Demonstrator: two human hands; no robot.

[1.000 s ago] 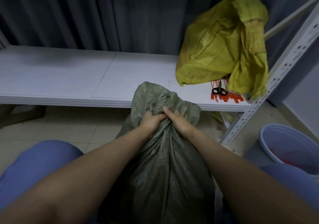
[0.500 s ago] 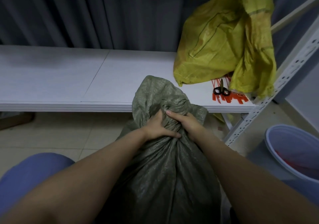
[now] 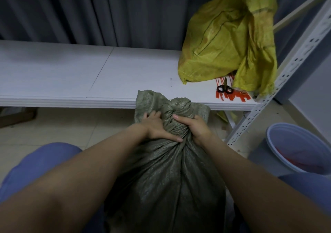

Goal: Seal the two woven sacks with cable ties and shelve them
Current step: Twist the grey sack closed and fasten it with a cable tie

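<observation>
Both hands point(image 3: 155, 128) point(image 3: 194, 127) clenched on green sack point(image 3: 166, 175) neck; yellow sack point(image 3: 227, 40), scissors point(image 3: 224, 88), ties point(image 3: 232, 95) on shelf point(image 3: 71, 75) beyond

Both forearms are bare — no sleeves, watch or bands visible. The left hand point(image 3: 157, 128) and right hand point(image 3: 194, 127) wear no gloves or rings. Blue trousers point(image 3: 44, 162) cover both knees — plain, unpatterned fabric.

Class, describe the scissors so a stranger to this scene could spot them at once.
Find the white shelf and follow it to its right end, where a yellow sack slumps. The scissors lie at its foot on red cable ties, their black handle loops the only dark thing there.
</observation>
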